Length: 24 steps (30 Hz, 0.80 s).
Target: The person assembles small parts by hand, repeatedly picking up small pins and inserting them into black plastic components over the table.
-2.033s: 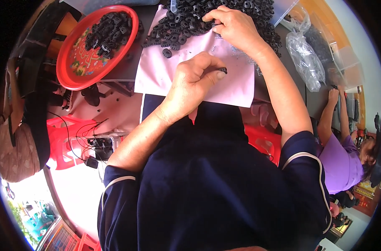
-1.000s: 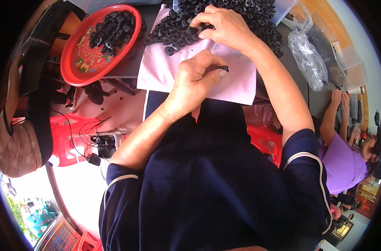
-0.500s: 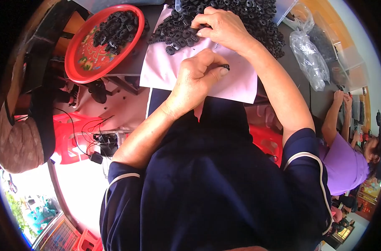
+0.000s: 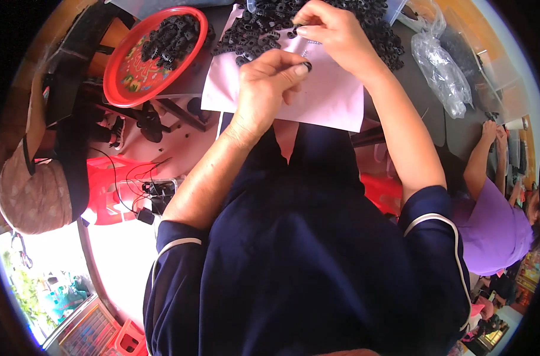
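Note:
Between thumb and forefinger, my left hand (image 4: 268, 83) pinches a small black plastic part (image 4: 307, 66) above a pink cloth (image 4: 335, 101). My right hand (image 4: 335, 34) is closed too, its fingertips at another small dark part (image 4: 295, 29) beside a heap of black plastic parts (image 4: 252, 37). The heap spreads over the far side of the cloth and partly behind my right hand. Both parts are too small to make out in detail.
A red patterned tray (image 4: 111, 77) with more black parts stands at the left. Clear plastic bags (image 4: 440, 74) lie on the dark table at the right. Beyond them sits a person in purple (image 4: 495, 225). A cable and red stools are lower left.
My right hand has drawn back slightly from the heap, with a small dark part now showing at its fingertips. My left hand, still pinching its part, has moved up and left.

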Each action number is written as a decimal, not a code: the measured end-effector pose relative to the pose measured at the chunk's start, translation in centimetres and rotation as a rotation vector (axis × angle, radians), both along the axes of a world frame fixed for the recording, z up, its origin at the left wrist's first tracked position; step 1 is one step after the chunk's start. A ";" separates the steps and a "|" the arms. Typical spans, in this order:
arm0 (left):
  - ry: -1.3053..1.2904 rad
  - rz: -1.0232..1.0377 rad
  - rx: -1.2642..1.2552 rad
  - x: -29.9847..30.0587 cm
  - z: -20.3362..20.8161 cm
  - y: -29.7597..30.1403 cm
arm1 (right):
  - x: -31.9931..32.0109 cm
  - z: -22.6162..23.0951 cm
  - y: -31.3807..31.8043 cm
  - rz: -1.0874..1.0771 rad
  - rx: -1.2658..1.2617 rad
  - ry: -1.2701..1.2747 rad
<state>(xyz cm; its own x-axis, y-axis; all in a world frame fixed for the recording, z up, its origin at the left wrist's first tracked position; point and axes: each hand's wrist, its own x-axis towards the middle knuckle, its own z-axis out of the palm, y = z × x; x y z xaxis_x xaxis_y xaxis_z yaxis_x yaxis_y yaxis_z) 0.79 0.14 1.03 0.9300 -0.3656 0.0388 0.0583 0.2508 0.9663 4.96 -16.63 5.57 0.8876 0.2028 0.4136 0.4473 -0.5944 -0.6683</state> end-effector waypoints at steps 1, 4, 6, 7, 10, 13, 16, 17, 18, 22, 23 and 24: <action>0.037 0.014 -0.059 0.2 -0.1 0.1 | -0.9 0.2 -0.3 0.050 0.178 0.086; 0.078 0.039 -0.123 0.6 0.0 -0.1 | -2.5 -1.0 -1.2 0.102 0.374 0.189; 0.108 0.081 -0.168 0.7 0.2 -0.4 | -3.4 -1.5 -1.2 0.145 0.543 0.254; 0.084 0.058 -0.170 1.0 -0.3 -0.4 | -3.6 -1.9 -1.1 0.143 0.549 0.252; 0.075 0.064 -0.171 1.0 -0.6 -0.4 | -4.1 -2.6 -0.9 0.084 0.573 0.203; 0.048 0.045 -0.147 0.9 -0.7 -0.2 | -4.7 -2.2 -1.0 0.106 0.641 0.228; 0.023 0.038 -0.075 0.8 -0.5 -0.3 | -4.7 -2.5 -1.0 0.127 0.656 0.235; 0.025 0.036 -0.072 0.7 -0.4 -0.4 | -4.7 -2.6 -1.1 0.129 0.652 0.241; 0.025 0.038 -0.064 0.6 -0.3 -0.3 | -4.6 -2.7 -1.1 0.134 0.648 0.247; 0.012 0.031 -0.040 0.6 -0.3 -0.2 | -4.6 -2.5 -1.4 0.181 0.618 0.300; 0.014 0.031 -0.039 0.5 -0.3 -0.2 | -4.6 -2.2 -1.4 0.183 0.598 0.304; 0.012 0.035 -0.038 0.5 -0.3 -0.3 | -4.7 -1.9 -1.3 0.186 0.577 0.308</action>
